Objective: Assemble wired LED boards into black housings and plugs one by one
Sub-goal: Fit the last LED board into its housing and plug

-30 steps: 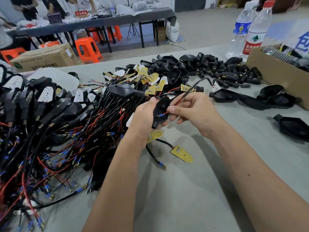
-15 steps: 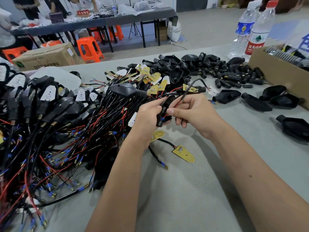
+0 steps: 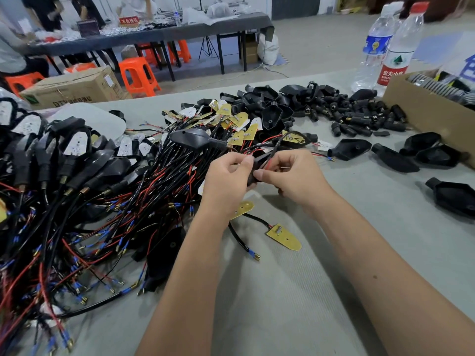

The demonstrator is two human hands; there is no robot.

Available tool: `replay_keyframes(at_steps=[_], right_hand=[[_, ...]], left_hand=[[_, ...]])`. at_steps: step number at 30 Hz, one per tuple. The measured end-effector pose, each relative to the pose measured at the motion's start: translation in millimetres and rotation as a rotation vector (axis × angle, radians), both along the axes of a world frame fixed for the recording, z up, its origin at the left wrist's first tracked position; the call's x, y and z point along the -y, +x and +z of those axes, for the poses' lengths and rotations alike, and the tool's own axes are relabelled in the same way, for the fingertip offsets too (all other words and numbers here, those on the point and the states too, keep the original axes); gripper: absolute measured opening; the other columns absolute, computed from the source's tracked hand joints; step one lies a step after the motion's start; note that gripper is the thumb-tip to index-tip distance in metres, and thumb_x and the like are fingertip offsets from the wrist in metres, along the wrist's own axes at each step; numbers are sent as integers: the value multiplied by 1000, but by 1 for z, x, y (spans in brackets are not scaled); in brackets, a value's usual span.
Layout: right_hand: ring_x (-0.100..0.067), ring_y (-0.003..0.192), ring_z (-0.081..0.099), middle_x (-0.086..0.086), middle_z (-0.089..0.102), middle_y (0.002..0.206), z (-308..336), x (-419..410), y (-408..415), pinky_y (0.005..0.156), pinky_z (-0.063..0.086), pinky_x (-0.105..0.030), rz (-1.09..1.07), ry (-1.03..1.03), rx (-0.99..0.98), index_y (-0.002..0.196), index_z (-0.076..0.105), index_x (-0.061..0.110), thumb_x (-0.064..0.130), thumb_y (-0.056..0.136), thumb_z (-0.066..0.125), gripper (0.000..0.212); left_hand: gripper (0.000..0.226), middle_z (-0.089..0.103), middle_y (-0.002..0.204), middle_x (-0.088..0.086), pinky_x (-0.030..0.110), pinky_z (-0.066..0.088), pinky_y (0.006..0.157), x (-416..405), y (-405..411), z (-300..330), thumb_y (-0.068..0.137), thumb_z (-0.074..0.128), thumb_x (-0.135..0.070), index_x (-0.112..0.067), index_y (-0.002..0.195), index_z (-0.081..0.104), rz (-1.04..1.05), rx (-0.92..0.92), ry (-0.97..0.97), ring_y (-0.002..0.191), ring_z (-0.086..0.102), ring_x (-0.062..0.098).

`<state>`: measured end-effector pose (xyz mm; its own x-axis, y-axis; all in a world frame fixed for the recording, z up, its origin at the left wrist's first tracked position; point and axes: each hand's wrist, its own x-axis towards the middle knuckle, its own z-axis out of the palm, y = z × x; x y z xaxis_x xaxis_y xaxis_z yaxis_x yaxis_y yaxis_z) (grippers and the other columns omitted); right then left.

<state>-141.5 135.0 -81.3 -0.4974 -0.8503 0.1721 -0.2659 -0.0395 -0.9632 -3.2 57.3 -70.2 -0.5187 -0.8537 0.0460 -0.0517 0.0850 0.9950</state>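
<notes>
Above the grey table point(image 3: 295, 291), just in front of the wire pile, your two hands meet around one black housing point(image 3: 253, 176). Your left hand point(image 3: 226, 176) grips it from the left with curled fingers, thumb on top. Your right hand point(image 3: 290, 176) pinches the red and black wires point(image 3: 270, 155) at the housing's upper end between thumb and forefinger. Most of the housing is hidden between your palms. Below your wrists a yellow board point(image 3: 284, 237) lies flat on the table with its black lead trailing left. To your left sits the tangle of wired units point(image 3: 77, 201); loose empty housings point(image 3: 395, 158) and small black plugs point(image 3: 359, 119) lie to your right, near a cardboard box point(image 3: 431, 116) and two water bottles point(image 3: 385, 47).
</notes>
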Motion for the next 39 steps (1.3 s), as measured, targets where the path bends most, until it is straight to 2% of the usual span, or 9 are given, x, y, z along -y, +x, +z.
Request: replay_keyframes(at_steps=[5,10,14,19,23,27,30,33,39], right_hand=[[-1,43,43,12,57,49,-1,-1,-5,41,33,-14,-50,18,45,65,68,15,14,80,88,24],[-18,54,45,-6,57,60,-1,-1,-5,49,36,-26,-134,31,75,68,69,12,29,77,91,29],[-18,53,48,-8,58,62,0,-3,-4,51,40,-30,-320,110,126,67,57,15,49,77,87,47],[-11,46,54,-5,71,75,10,-3,-2,40,42,-20,-89,97,650,105,66,9,57,86,73,52],[-6,45,41,-13,76,105,9,-5,-9,37,29,-14,69,-100,781,97,66,14,37,93,71,24],[-3,42,34,-13,76,91,7,-2,-12,36,23,-14,34,-160,832,71,75,17,35,99,65,35],[-1,42,35,-11,72,90,4,-2,-16,34,25,-13,-6,-236,1031,93,65,8,33,97,64,25],[-2,41,34,-5,67,85,1,-3,-24,33,24,-12,-18,-336,1204,115,60,2,32,100,59,34],[-2,41,32,-8,73,76,1,-6,-31,36,22,-12,-112,-433,1290,95,62,5,28,106,52,27]], left_hand=[[54,75,95,4,37,60,92,4,5,-2,84,66,17,-23,119,74,-123,114,-15,88,74,20],[29,77,86,20,24,61,65,5,10,-3,85,76,10,1,112,74,-23,-15,69,75,78,24],[14,77,77,17,20,58,60,3,9,-3,86,80,0,3,99,75,62,-116,79,63,75,20],[6,78,80,17,19,57,60,-2,3,0,87,80,-8,-3,92,78,-8,-189,137,64,73,16],[7,78,82,16,18,57,59,0,10,1,92,76,-11,-5,92,79,-133,-103,130,65,75,15],[9,78,81,16,19,57,56,4,19,10,95,72,-10,-3,93,78,-170,-25,90,64,75,17],[10,78,82,16,18,56,55,8,30,19,93,73,-11,-8,87,81,-215,-3,41,63,73,16],[10,76,79,14,19,55,54,9,44,28,84,73,-16,-13,84,82,-323,-54,64,61,70,15],[15,72,73,8,16,50,49,29,77,37,93,67,-12,-10,83,78,-227,99,52,57,65,12]])
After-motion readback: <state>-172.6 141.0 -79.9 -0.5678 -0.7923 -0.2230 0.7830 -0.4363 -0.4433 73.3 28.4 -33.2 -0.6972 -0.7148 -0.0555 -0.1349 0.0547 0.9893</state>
